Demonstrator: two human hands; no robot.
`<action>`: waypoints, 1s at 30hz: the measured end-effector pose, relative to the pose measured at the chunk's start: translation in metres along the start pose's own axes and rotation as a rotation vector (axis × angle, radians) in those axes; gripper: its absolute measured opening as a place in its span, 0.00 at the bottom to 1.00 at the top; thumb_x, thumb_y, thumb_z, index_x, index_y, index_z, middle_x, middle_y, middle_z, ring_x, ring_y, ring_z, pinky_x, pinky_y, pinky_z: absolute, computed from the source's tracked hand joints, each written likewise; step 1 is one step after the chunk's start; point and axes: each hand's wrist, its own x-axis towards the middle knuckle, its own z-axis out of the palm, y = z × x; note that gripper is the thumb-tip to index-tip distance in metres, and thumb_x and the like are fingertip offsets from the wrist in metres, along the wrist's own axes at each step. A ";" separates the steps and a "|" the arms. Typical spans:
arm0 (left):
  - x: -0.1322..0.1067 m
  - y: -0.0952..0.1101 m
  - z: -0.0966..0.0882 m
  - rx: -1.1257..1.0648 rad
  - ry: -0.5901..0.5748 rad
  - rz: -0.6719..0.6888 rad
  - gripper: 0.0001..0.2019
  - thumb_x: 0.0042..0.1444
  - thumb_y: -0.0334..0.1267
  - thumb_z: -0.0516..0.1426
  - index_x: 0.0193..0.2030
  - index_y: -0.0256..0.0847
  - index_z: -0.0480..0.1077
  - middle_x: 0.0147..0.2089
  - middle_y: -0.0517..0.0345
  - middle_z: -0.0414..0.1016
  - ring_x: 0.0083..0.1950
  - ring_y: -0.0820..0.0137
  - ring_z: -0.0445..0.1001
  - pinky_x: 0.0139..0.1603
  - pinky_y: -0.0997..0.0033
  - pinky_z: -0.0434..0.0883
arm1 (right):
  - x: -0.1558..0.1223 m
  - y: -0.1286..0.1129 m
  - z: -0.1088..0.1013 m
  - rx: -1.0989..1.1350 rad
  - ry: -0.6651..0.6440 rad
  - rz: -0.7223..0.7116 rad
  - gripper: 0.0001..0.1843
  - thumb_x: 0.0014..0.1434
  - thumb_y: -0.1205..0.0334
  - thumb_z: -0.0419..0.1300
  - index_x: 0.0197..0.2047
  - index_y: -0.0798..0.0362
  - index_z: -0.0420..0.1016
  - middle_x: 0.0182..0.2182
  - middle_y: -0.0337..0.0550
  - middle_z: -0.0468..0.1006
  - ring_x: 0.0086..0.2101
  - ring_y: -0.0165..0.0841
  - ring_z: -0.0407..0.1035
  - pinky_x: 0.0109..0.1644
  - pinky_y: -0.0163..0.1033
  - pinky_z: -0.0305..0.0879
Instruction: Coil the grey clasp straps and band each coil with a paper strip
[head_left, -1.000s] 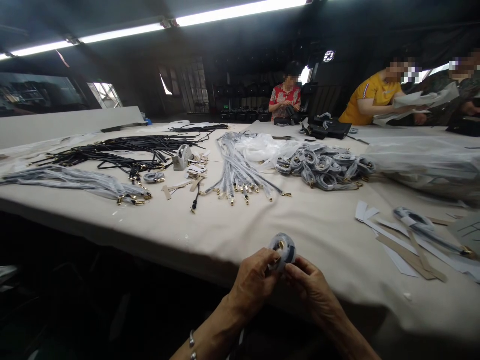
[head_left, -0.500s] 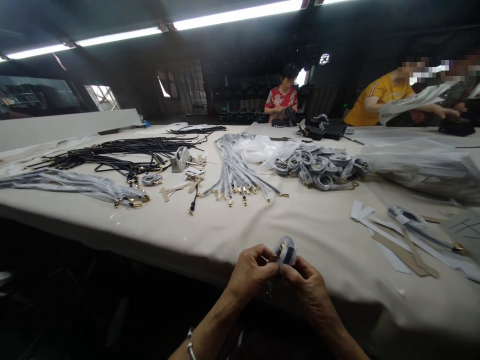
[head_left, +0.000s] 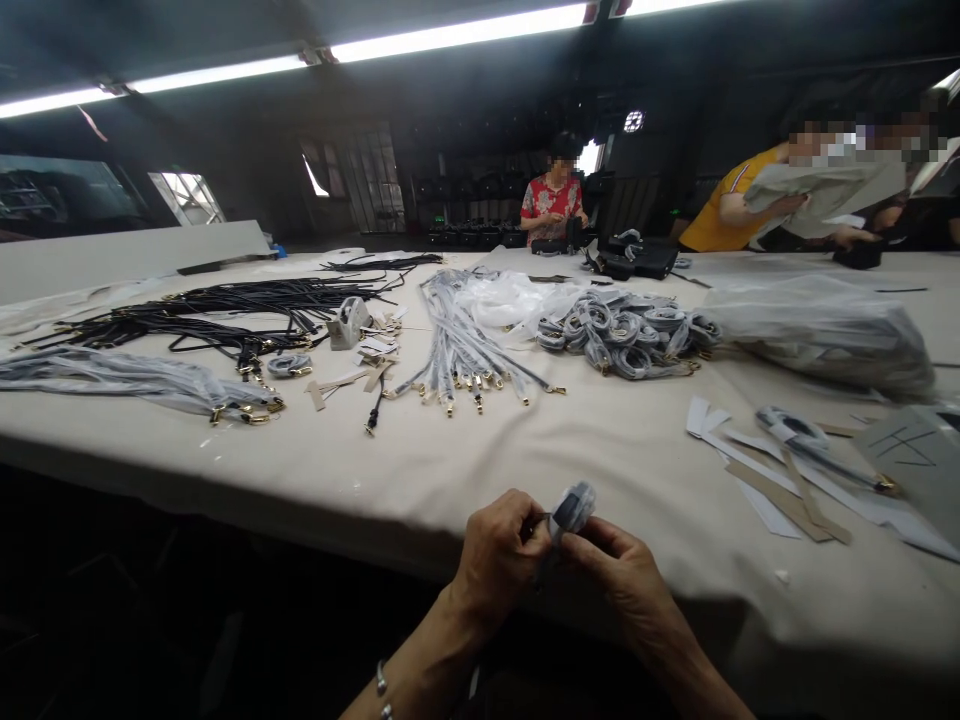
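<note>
A coiled strap point(head_left: 574, 506) in clear plastic wrap sits between my two hands, just off the table's front edge. My left hand point(head_left: 501, 540) pinches its left side with the fingers closed. From the other side, the thumb and fingers of my right hand point(head_left: 619, 570) close on the lower part of the coil. The strap's metal ends are hidden. Beyond my hands lie wrapped straps point(head_left: 469, 350) fanned out with gold clasps toward me, and to their right a heap of coiled wrapped straps point(head_left: 630, 330).
Bare black straps point(head_left: 225, 305) and more wrapped straps point(head_left: 135, 380) cover the left side. A tape dispenser point(head_left: 349, 324) stands near paper scraps. Paper strips point(head_left: 772, 490), one coiled strap point(head_left: 799, 430) and a plastic bag point(head_left: 825, 330) lie right. Co-workers stand across the table.
The coil has turned in my hands, and the gold clasp that showed before is out of sight. The view has shifted slightly right. At the right, a co-worker's pale sheet has been raised.
</note>
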 end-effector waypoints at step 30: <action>0.000 0.042 0.004 -0.245 -0.236 -0.134 0.04 0.60 0.38 0.57 0.40 0.42 0.73 0.40 0.57 0.78 0.46 0.63 0.75 0.48 0.67 0.69 | -0.017 -0.012 -0.014 0.239 0.060 -0.040 0.20 0.48 0.53 0.74 0.41 0.56 0.83 0.26 0.40 0.78 0.26 0.29 0.67 0.31 0.32 0.66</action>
